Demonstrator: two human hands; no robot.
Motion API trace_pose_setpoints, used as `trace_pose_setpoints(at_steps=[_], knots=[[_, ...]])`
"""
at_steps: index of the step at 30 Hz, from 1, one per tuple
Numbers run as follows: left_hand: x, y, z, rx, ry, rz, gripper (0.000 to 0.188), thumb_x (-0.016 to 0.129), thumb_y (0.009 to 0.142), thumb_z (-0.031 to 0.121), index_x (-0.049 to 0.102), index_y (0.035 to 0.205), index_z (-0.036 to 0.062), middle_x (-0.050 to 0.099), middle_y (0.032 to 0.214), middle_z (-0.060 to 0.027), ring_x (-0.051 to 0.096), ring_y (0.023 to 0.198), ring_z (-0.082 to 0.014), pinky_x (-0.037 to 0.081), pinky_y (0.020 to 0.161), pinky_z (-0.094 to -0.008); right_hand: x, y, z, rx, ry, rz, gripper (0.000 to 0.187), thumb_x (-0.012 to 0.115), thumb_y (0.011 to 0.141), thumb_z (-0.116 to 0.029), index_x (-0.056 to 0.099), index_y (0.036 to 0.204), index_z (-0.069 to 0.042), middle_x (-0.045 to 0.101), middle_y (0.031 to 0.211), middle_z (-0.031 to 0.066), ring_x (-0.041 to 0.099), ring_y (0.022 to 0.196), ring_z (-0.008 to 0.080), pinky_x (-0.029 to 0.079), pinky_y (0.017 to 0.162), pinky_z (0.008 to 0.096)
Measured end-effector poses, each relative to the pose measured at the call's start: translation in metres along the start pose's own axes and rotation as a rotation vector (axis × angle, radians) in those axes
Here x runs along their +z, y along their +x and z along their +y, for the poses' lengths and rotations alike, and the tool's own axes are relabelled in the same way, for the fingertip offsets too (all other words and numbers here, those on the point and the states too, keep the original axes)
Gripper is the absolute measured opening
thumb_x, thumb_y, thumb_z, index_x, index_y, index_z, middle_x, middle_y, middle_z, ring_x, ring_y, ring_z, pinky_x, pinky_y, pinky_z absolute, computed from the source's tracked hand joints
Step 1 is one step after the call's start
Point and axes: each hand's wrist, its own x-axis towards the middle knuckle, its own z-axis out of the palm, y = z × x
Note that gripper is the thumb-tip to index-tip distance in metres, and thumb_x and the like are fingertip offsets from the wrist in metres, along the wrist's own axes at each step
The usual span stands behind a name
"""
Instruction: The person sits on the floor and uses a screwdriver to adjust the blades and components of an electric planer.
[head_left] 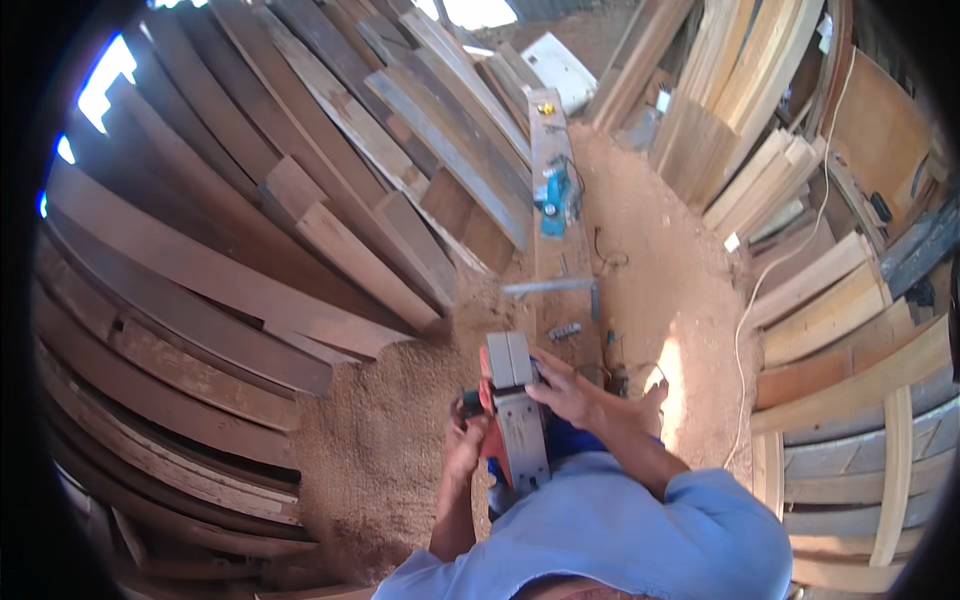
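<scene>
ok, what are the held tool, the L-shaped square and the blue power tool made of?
Held tool: grey plates look like bare metal, flat with a dull sheen; red body probably plastic, evenly coloured.
L-shaped square: likely metal, dull silver-grey, thin and straight-edged.
Blue power tool: casing probably moulded plastic, uniform colour; too small to be sure.

Both arms reach forward here: the left forearm (455,512) runs nearly straight out, its left hand (466,434) curled in a grip; the right forearm (637,452) slants inward, elbow wide, its right hand (566,393) clasping slightly farther forward, near the left.
</scene>
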Motion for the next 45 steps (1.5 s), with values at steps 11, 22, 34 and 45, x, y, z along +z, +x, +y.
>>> trace_pose_setpoints(at_steps=[11, 22, 34, 45], knots=[[-0.017, 0.050, 0.000, -0.159, -0.002, -0.049, 0.083, 0.065, 0.086, 0.008, 0.016, 0.153, -0.0010, 0.052, 0.131, -0.0184, 0.060, 0.115, -0.0241, 0.050, 0.098, -0.0371, -0.005, 0.023, 0.053, 0.171, 0.139, 0.175, 0.063, 0.054, 0.098, -0.007, 0.027, 0.155, -0.003, 0.043, 0.148, 0.0065, 0.037, 0.137, 0.0145, 0.027, 0.116, 0.0320], [-0.019, 0.060, -0.006, -0.175, -0.045, -0.052, 0.080, 0.062, 0.086, 0.004, 0.019, 0.153, 0.0001, 0.051, 0.133, -0.0179, 0.060, 0.115, -0.0245, 0.051, 0.097, -0.0363, -0.053, 0.000, 0.105, 0.443, 0.004, 0.461, 0.049, 0.057, 0.100, -0.020, 0.044, 0.142, 0.002, 0.060, 0.128, 0.0089, 0.058, 0.111, 0.0150, 0.048, 0.094, 0.0329], [-0.015, 0.063, -0.004, -0.183, -0.001, -0.042, 0.082, 0.062, 0.085, 0.005, 0.018, 0.154, 0.0001, 0.051, 0.132, -0.0183, 0.060, 0.115, -0.0237, 0.051, 0.096, -0.0355, -0.143, -0.162, 0.104, 1.014, -1.455, 0.033, 0.040, 0.053, 0.093, -0.040, 0.075, 0.102, -0.007, 0.070, 0.095, 0.0234, 0.062, 0.107, 0.0377, 0.026, 0.111, 0.0545], [-0.016, 0.064, -0.003, -0.177, -0.013, -0.066, 0.086, 0.065, 0.084, 0.008, 0.016, 0.154, 0.0003, 0.050, 0.133, -0.0176, 0.058, 0.116, -0.0234, 0.050, 0.097, -0.0356, -0.139, -0.152, 0.071, 0.718, -1.019, 0.399, 0.041, 0.055, 0.091, -0.035, 0.073, 0.103, 0.000, 0.070, 0.095, 0.0249, 0.067, 0.094, 0.0384, 0.045, 0.098, 0.0465]])
